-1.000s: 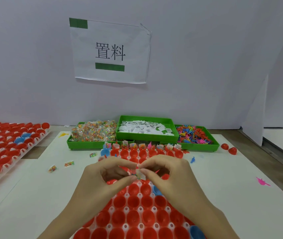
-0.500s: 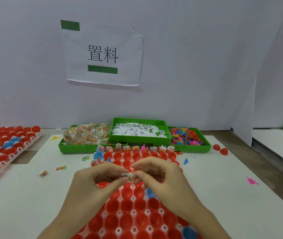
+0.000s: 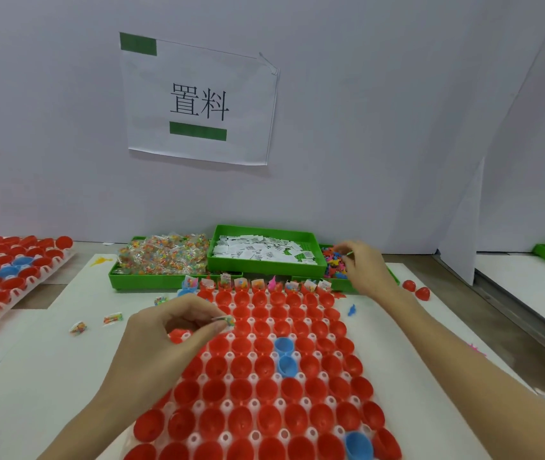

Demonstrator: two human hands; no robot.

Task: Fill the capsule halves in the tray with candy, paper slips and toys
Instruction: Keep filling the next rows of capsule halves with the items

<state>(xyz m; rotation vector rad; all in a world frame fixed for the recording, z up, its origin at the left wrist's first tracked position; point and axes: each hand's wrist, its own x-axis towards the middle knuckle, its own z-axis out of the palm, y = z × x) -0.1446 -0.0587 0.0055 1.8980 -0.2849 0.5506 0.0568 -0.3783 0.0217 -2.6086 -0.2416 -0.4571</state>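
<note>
My left hand (image 3: 164, 340) hovers over the upper left part of the capsule tray (image 3: 266, 376), thumb and forefinger pinched on a small candy packet (image 3: 228, 321) at their tips, the other fingers curled under. My right hand (image 3: 364, 267) is stretched to the upper right of the tray, above the green bin of toys (image 3: 332, 265); its fingers are bent and a thin pale-green piece shows at the fingertips, but I cannot tell for sure whether that grip has hold of it.

The tray fills the lower middle of the frame, row upon row of red capsule halves (image 3: 241, 366) with a few blue ones (image 3: 284, 355) among them. Only the farthest row, just below the bins, has packets and toys standing in it.

Behind that row sit three green bins side by side: the candy bin (image 3: 164, 257) at left, the paper slips bin (image 3: 264, 252) in the middle, raised above the others, the toys at right. A few loose candy packets (image 3: 111, 318) lie on the white surface (image 3: 32, 376) left of the tray, and two red halves (image 3: 417, 290) lie to the right. A second tray of capsules (image 3: 5, 277) sits at the left edge. A paper sign (image 3: 199, 101) hangs on the wall above.
</note>
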